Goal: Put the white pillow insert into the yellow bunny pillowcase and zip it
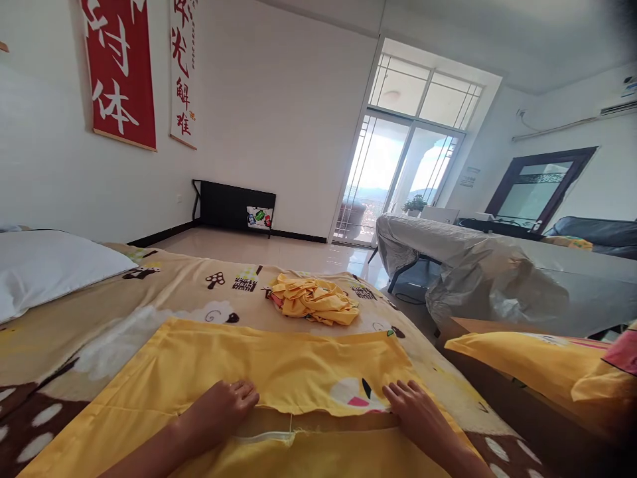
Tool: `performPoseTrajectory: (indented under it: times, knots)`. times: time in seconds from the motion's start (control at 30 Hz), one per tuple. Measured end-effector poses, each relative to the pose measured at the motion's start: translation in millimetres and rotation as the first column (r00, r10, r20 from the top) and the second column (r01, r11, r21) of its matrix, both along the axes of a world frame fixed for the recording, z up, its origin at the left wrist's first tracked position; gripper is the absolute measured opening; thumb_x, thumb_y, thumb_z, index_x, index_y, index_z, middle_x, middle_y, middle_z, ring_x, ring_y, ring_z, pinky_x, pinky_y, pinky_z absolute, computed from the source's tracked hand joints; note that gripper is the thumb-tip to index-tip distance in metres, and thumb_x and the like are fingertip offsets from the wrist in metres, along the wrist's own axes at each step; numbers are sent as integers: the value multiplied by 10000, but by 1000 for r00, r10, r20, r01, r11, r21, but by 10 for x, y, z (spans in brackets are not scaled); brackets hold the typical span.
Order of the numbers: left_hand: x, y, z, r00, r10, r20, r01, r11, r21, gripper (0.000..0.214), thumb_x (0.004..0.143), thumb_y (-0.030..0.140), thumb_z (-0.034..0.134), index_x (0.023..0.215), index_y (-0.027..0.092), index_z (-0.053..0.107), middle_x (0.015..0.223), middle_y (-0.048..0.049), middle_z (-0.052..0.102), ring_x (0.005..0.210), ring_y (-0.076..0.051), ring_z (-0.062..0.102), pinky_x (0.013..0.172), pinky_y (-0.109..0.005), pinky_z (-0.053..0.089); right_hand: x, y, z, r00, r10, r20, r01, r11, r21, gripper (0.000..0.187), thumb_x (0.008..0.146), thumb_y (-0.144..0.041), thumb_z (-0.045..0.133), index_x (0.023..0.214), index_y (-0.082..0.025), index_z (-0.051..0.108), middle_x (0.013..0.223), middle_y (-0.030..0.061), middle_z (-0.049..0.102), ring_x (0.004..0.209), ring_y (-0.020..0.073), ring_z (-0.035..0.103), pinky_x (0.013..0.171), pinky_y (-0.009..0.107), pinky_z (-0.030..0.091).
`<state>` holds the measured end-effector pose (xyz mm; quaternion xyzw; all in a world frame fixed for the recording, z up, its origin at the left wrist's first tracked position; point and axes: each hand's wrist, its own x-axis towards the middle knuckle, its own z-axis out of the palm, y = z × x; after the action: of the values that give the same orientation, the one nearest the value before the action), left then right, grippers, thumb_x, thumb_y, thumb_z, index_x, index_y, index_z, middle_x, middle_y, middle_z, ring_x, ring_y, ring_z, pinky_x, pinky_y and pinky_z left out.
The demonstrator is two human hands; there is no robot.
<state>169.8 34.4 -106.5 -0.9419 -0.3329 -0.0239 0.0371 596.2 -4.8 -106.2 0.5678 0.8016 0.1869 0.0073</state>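
A yellow pillowcase (279, 365) with a cartoon print lies spread on the bed in front of me. Its near side gapes in a long slit, with a white strip and loose threads along the lower edge. My left hand (226, 403) grips the slit's upper edge left of the middle, fingers curled into the cloth. Near the slit's right end, beside the printed face, my right hand (411, 406) holds the same edge with bent fingers. The fingertips are partly hidden in the fabric. Just beyond the pillowcase is a crumpled heap of yellow cloth (316, 300).
A patterned blanket (194, 282) covers the bed, with a white pillow (54, 269) at far left. On the right, yellow printed fabric (537, 362) lies over a brown box-like surface. Behind it stands a plastic-covered table (488, 265). A black folded frame (223, 206) leans against the wall.
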Motion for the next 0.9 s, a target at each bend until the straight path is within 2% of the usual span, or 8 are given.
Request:
performPoseTrajectory:
  times: [0.27, 0.4, 0.53, 0.6, 0.67, 0.73, 0.8, 0.9]
  knots:
    - [43, -53, 121, 993, 11, -120, -12, 1000, -10, 280, 794, 30, 414, 955, 166, 598, 1035, -116, 650, 967, -246, 639, 733, -323, 535, 14, -29, 42, 998, -49, 28, 49, 999, 4, 350, 634, 50, 411, 803, -191, 600, 841, 75, 661, 779, 221, 585, 692, 326, 332]
    - [59, -87, 186, 990, 20, -140, -23, 999, -23, 257, 795, 54, 412, 926, 160, 606, 1010, -119, 648, 944, -268, 640, 703, -353, 544, -85, -129, 99, 993, -50, -111, 44, 998, -52, 381, 646, 4, 425, 892, -209, 624, 992, 77, 658, 884, 224, 587, 784, 339, 385]
    - [176, -59, 164, 998, 8, -65, -10, 1000, -18, 205, 829, 109, 420, 905, 162, 603, 951, -115, 654, 894, -260, 637, 745, -377, 535, -500, -341, 215, 945, 125, -301, -152, 986, -69, 442, 735, -31, 412, 1068, -253, 600, 1165, 69, 625, 1044, 207, 569, 917, 353, 393]
    - [288, -17, 133, 999, -43, 16, 44, 998, -44, 192, 826, 146, 475, 969, 177, 598, 1062, -104, 654, 996, -246, 621, 845, -366, 515, -801, -409, 219, 891, 268, -365, -327, 938, -110, 413, 765, -86, 462, 1124, -261, 567, 1175, 53, 635, 1069, 198, 571, 936, 334, 396]
    - [419, 38, 97, 990, -100, 96, 108, 991, -81, 300, 812, 179, 528, 1108, 200, 568, 1264, -95, 594, 1164, -245, 557, 956, -375, 473, -1103, -401, 123, 822, 407, -398, -487, 865, -121, 432, 799, -161, 518, 1216, -273, 501, 1210, 36, 633, 1079, 187, 576, 913, 299, 413]
    - [543, 95, 58, 986, -107, 128, 122, 985, -118, 419, 822, 229, 544, 1240, 215, 510, 1401, -100, 496, 1287, -271, 460, 1031, -429, 423, -1366, -315, -89, 776, 487, -402, -559, 826, -78, 450, 853, -246, 534, 1289, -278, 427, 1233, 36, 628, 1057, 180, 588, 866, 276, 433]
    - [638, 143, 21, 992, -65, 111, 81, 986, -147, 462, 853, 280, 523, 1309, 228, 472, 1440, -114, 450, 1330, -318, 401, 1044, -499, 399, -1574, -183, -383, 779, 489, -392, -527, 850, 12, 416, 878, -316, 534, 1277, -263, 426, 1171, 46, 654, 986, 192, 604, 817, 280, 444]
    - [712, 175, -10, 998, -16, 68, 27, 986, -164, 470, 894, 288, 463, 1362, 250, 438, 1468, -122, 409, 1337, -367, 374, 1021, -562, 393, -1780, -14, -836, 820, 455, -348, -431, 890, 149, 252, 868, -386, 558, 1084, -259, 535, 927, 21, 692, 786, 188, 605, 713, 286, 432]
